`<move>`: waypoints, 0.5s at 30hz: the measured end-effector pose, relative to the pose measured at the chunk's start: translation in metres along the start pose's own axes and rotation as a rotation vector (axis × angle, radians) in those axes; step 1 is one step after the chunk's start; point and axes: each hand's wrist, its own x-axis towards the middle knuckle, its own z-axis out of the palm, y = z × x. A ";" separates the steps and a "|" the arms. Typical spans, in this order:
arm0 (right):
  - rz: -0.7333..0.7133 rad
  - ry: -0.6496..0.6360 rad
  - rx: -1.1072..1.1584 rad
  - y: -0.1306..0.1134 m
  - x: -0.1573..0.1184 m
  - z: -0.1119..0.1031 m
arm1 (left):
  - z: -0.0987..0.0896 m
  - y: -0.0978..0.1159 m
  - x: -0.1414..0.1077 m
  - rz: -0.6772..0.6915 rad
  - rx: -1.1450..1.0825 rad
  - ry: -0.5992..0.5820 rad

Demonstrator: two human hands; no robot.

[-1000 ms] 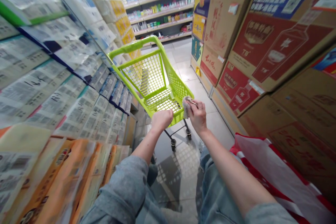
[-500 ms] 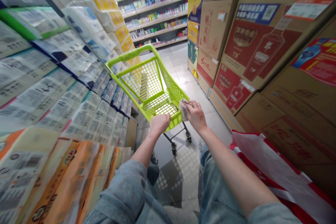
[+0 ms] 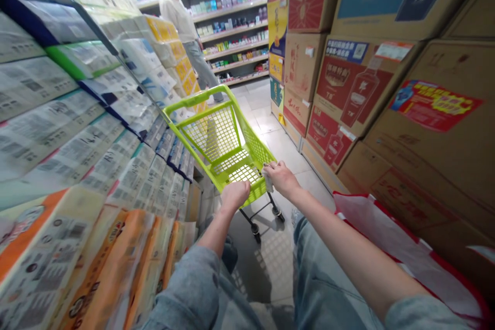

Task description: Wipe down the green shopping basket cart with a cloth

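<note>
A small lime-green shopping cart (image 3: pixel 258 145) with a grid basket and black wheels stands tilted in front of me. My left hand (image 3: pixel 235 195) is closed around the near edge of its basket. At the basket's near right corner, my right hand (image 3: pixel 283 179) pinches a crumpled greyish-white cloth (image 3: pixel 267 181) against the rim. Part of the cloth is hidden under the fingers. The cart's handle (image 3: pixel 195 99) is at the far end, away from both hands.
Stacked tissue packs (image 3: pixel 93 139) line the left side, with orange packs (image 3: pixel 112 263) nearest me. Cardboard boxes (image 3: pixel 348 87) form the right side. A red-and-white bag (image 3: pixel 402 242) lies open by my right arm. A person (image 3: pixel 178 20) stands at the back near the shelves (image 3: pixel 235 26).
A person has come into view at the back left. My view has shifted, so the cart sits lower. My right hand lies flatter over the rim, with the cloth lower beneath it.
</note>
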 end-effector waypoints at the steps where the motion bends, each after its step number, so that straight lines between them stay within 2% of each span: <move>1: 0.015 -0.003 -0.001 0.001 -0.002 -0.001 | 0.000 0.002 -0.003 0.015 0.002 0.012; 5: 0.054 -0.006 0.014 0.010 -0.009 -0.003 | -0.002 0.011 -0.013 0.030 -0.058 0.019; 7: 0.052 -0.014 0.026 0.015 -0.012 -0.003 | -0.005 0.010 -0.017 0.084 -0.094 0.038; 9: 0.047 -0.020 0.034 0.017 -0.014 -0.004 | -0.007 0.003 -0.020 0.158 -0.069 0.119; 12: 0.060 -0.021 0.041 0.016 -0.016 -0.005 | -0.006 -0.016 -0.025 0.189 0.049 0.246; 15: 0.098 0.008 0.040 0.006 -0.020 -0.002 | 0.001 -0.030 -0.027 0.209 0.117 0.253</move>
